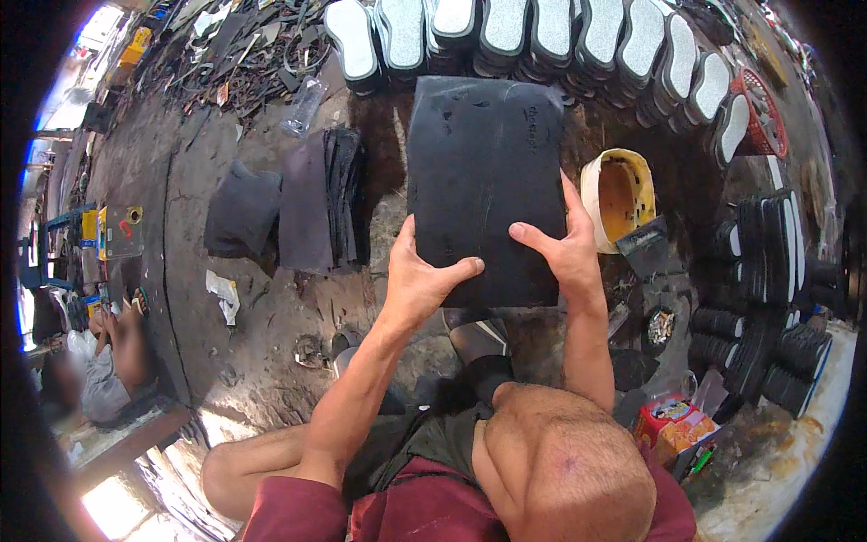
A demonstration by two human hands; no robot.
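1. Black all over, the black sheet (483,172) is between the two hands, with its far end sticking out well past them. I can't tell if it is one sheet or a few.

2. The left hand (417,287) is half curled round the left edge. Its thumb lies flat on top; some of its fingers are hidden.

3. The right hand (571,257) is half curled round the right edge, a little farther up. Its thumb presses on top too.

4. Just right of the right hand is a pale tub (589,200), yellow inside — I can't tell if they touch. If that hand swung out, it could bump the tub.

5. Left of the left hand, well apart, is a pile of dark sheets (305,203). A wide sweep that way might push the pile over.

6. Past both hands, by the sheet's far end, stand stacks of pale-topped soles (502,25). Poking the sheet forward could tip some.

7. Both hands hold the near half, so the far end may dip if the thumbs go loose — and the sheet could slide away.
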